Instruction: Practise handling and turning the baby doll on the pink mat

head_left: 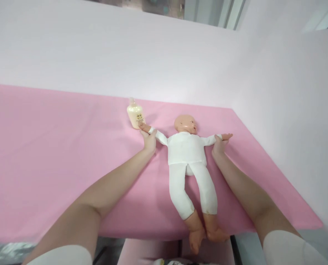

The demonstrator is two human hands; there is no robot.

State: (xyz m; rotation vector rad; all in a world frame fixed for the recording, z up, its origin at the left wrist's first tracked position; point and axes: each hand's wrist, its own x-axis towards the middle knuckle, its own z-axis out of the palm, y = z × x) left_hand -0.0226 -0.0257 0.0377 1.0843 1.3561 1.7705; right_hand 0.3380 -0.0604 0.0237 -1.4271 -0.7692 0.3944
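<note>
A baby doll [186,147] with a white cloth body lies on its back, its head turned to the right and its feet over the near table edge. My left hand [149,141] is closed round the doll's arm on the left, near the wrist. Round the other arm, also close to the wrist, my right hand [219,146] is closed. Both doll arms are stretched out sideways. Just beyond my left hand stands a pale yellow pump bottle [135,115] with a small printed face; the doll's hand overlaps its lower part in view.
A pink cover [56,158] spreads over the table, reaching far to the left. White walls [97,48] rise behind it and on the right [296,92]. Below the near edge, a pink seat or cloth [150,252] shows.
</note>
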